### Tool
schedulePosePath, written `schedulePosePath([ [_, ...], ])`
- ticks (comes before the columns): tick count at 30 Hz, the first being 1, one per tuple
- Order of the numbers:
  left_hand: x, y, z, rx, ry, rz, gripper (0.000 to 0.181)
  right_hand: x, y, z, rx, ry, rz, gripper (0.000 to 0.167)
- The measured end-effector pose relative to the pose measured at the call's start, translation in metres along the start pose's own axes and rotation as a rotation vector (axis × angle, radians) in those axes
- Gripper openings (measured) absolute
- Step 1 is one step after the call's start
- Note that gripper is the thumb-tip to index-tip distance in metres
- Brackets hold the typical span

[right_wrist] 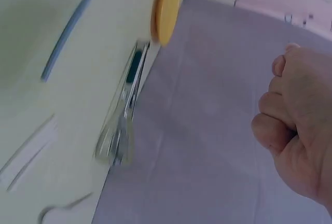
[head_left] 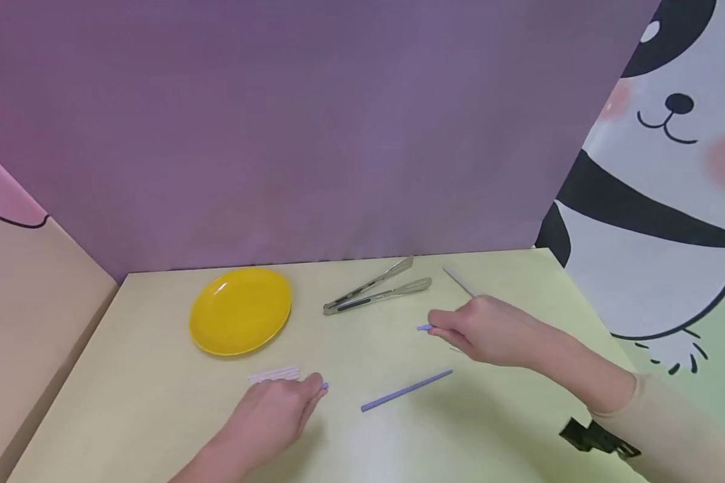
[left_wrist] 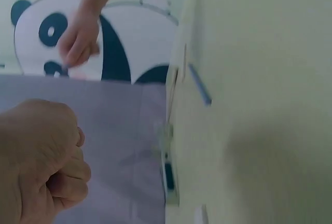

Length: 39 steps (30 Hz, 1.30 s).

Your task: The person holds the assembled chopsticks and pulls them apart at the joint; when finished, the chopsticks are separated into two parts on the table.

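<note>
Low on the table, my left hand (head_left: 274, 412) has its fingers curled and pinches a small purple piece (head_left: 324, 386), of which only a short end shows. Farther right and higher, my right hand (head_left: 483, 332) pinches another small purple piece (head_left: 424, 327) that pokes out past the thumb. The fists hide the rest of both pieces. Between and below the hands lies a thin purple stick (head_left: 407, 390), like a straw, touched by neither. Several pale thin sticks (head_left: 274, 374) lie side by side just behind my left hand.
A yellow plate (head_left: 240, 312) stands at the back left. Metal tongs (head_left: 377, 292), spread apart, lie at the back middle. Partly behind my right hand is a greyish stick (head_left: 458, 279). A purple wall panel (head_left: 338, 134) rises along the table's far edge.
</note>
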State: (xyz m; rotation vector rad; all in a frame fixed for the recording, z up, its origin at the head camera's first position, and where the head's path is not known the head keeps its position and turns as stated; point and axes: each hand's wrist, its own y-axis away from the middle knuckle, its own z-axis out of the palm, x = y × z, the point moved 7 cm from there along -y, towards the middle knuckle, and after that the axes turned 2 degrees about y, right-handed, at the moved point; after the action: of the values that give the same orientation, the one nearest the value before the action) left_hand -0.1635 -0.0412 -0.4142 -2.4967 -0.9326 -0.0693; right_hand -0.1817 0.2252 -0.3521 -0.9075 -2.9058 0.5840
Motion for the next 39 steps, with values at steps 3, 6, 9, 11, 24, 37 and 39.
schedulePosePath([
  [3,-0.017,0.009,0.000,-0.025,0.018,-0.089,0.040,0.011,0.019,-0.001,-0.012,-0.030,0.100,0.034],
  [6,-0.032,0.016,0.006,-0.082,0.045,-0.130,0.027,0.023,0.043,0.006,-0.055,-0.048,0.237,0.023],
  [9,-0.044,0.025,0.012,-0.112,0.081,-0.157,0.014,0.036,0.063,0.015,-0.076,-0.033,0.371,0.018],
  [11,-0.051,0.031,0.013,-0.103,0.105,-0.166,0.014,0.044,0.075,0.022,-0.064,-0.026,0.439,0.017],
  [24,-0.070,0.042,0.029,-0.024,0.060,-0.142,0.035,0.065,0.112,0.065,0.161,0.098,0.514,0.025],
  [37,-0.098,0.051,0.046,-0.062,0.218,-0.369,0.017,0.068,0.109,0.090,0.120,0.136,0.495,0.019],
  [39,-0.100,0.050,0.047,-0.061,0.216,-0.365,0.016,0.070,0.107,0.090,0.105,0.143,0.503,0.017],
])
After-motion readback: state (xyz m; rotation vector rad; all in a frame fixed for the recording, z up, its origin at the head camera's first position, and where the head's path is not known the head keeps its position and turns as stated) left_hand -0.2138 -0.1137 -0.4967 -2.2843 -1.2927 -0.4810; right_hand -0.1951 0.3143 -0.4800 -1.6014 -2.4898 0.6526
